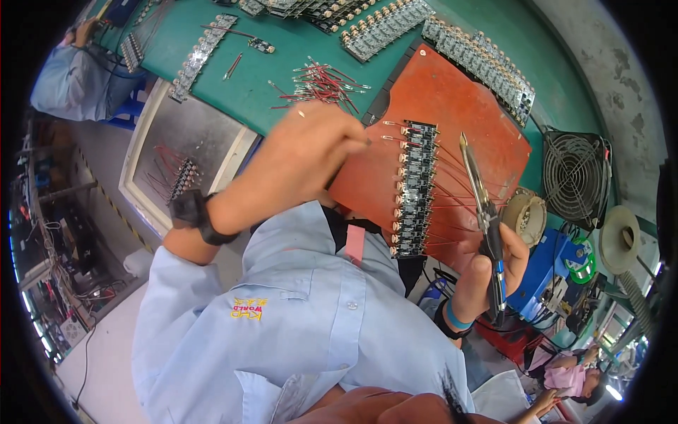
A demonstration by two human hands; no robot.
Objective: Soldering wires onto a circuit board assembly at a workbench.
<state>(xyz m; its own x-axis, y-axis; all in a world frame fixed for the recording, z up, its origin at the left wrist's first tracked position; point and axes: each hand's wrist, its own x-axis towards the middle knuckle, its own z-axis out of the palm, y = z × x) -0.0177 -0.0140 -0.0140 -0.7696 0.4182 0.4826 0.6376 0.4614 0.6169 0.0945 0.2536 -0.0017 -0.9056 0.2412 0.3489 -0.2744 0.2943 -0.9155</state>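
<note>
My right hand [505,265] grips a soldering iron [482,191] by its dark handle, the metal tip pointing away from me. Left of the iron lies a strip of small black circuit boards [417,187] on a reddish-orange mat [452,92]. Thin red wires [452,201] run from the strip's right side, and a couple more stick out at its upper left. My left hand [318,152] is closed in a pinch just left of the strip's far end. Whatever it may pinch is too small to name. Beyond it sits a pile of short red wires [321,83].
Finished-looking board strips [487,71] line the far side of the green bench [247,78]. At right stand a black fan [575,177], a round tan container [526,215], a blue device [544,275] and a reel [618,240]. A framed tray [138,152] is at left. Other people work nearby.
</note>
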